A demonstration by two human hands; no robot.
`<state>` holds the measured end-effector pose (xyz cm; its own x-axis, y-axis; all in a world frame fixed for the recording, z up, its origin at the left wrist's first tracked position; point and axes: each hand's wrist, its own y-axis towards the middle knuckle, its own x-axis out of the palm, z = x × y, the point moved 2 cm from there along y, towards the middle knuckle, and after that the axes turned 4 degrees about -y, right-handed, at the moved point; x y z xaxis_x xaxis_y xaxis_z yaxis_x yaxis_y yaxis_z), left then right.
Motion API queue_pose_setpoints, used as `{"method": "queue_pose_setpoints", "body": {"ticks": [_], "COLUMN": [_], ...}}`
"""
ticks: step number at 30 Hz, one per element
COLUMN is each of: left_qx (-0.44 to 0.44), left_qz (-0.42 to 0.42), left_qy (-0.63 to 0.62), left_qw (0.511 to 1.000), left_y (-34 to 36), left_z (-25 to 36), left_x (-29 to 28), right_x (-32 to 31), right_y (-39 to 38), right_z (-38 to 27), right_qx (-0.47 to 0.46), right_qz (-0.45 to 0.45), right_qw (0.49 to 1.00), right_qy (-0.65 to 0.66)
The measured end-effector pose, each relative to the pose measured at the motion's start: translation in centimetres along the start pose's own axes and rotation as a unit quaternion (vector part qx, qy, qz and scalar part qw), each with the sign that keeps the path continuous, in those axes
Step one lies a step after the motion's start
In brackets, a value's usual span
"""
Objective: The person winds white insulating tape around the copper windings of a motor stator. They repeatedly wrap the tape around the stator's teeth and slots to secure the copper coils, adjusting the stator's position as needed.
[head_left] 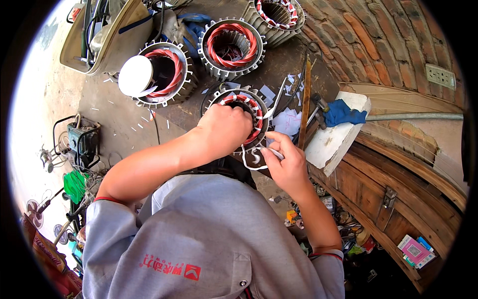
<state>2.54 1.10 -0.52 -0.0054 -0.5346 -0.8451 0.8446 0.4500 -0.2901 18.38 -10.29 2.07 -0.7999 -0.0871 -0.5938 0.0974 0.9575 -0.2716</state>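
A finned metal motor stator with a ring of red windings, tied in places with white lacing, stands in front of me. My left hand reaches into its bore from the left, the fingertips bent down and mostly hidden inside. Just right of the stator, my right hand pinches a white strip or tool end, with the lacing looping below the rim toward it. Scissors lie behind on the bench among white paper pieces.
Three more stators stand at the back, one carrying a white roll, near a bin. To the right are a wooden stick, a blue cloth on a white block, and a brick wall. A machine sits at left.
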Motion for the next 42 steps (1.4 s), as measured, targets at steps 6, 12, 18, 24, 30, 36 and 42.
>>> {"method": "queue_pose_setpoints", "body": {"ticks": [6, 12, 18, 24, 30, 36, 42], "left_qx": [-0.042, -0.062, -0.112, -0.115, -0.121, -0.152, -0.149], "left_qz": [0.085, 0.112, 0.2, 0.213, 0.214, 0.137, 0.145], "left_qy": [0.1, 0.111, 0.028, -0.199, -0.418, -0.527, -0.468], "left_qw": [0.99, 0.986, 0.973, 0.95, 0.874, 0.825, 0.859], "left_y": [-1.5, -2.4, -4.8, -7.2, -6.6, -6.2, -5.8], "left_z": [-0.1, -0.9, -2.4, 0.6, 2.5, 3.0, 2.8], "left_x": [-1.6, -2.0, -3.1, -1.3, 0.9, 1.2, 0.3], "right_x": [-1.5, -0.1, 1.0, 2.3, 3.3, 3.4, 3.3], "right_y": [-1.6, -1.0, -0.6, -0.8, -0.4, -0.2, -0.8], "right_z": [-0.5, -1.8, -0.9, 1.5, 0.7, 0.0, -1.3], "right_qx": [-0.071, -0.154, -0.217, -0.022, 0.092, -0.045, -0.088], "right_qz": [-0.097, -0.024, 0.009, -0.043, -0.077, 0.011, 0.069], "right_qw": [0.983, 0.945, 0.976, 0.964, 0.952, 0.99, 0.99], "right_qy": [-0.14, -0.286, 0.001, 0.262, 0.28, 0.134, 0.08]}}
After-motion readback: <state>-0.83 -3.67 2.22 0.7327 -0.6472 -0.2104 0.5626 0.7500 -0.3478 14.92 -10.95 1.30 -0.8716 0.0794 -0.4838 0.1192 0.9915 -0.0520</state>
